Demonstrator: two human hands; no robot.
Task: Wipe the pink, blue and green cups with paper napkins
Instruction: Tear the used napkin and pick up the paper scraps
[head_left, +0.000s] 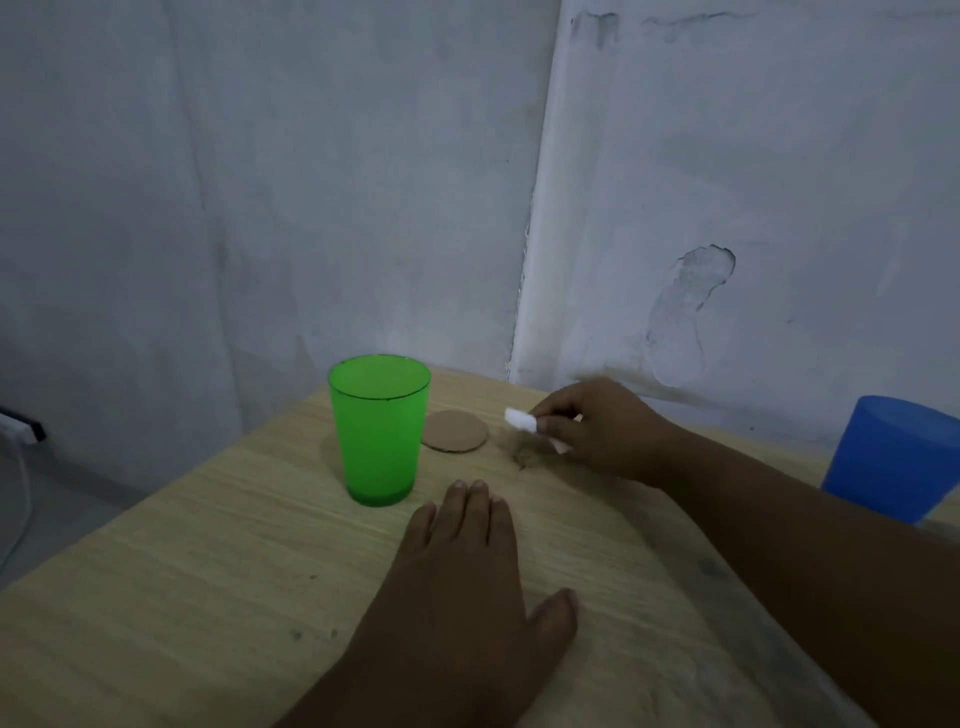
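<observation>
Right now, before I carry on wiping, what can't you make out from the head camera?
1. Pink cup: nowhere in the head view.
2. Blue cup: cut off by the frame's right edge, and its lower part is partly behind the right forearm.
3. Paper napkin: mostly hidden inside the right hand; only white ends show.
4. Green cup: too dim to tell whether it is wet or dry.

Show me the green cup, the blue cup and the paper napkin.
green cup (378, 431), head view, middle of side wall.
blue cup (889, 457), head view, side wall.
paper napkin (519, 419), head view, exposed white end.
</observation>
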